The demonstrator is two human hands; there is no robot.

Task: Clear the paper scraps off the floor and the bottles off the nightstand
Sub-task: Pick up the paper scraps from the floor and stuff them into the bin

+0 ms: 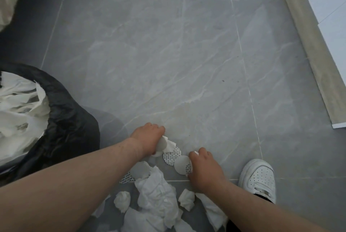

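White paper scraps lie on the grey tile floor at the bottom middle: a crumpled tissue heap (157, 194), small balls (122, 201) and round discs printed with dashes (172, 156). My left hand (148, 138) grips a bunch of white scraps (164, 144) just above the pile. My right hand (204, 170) pinches a round white disc (182, 165) and a small white bit at its fingertips. No bottle or nightstand is in view.
A bin with a black liner (69, 119), holding white paper, stands at the left. My white shoe (259, 177) is at the right of the pile. A wooden skirting edge (310, 44) and white furniture run along the right. Bedding shows at the top left.
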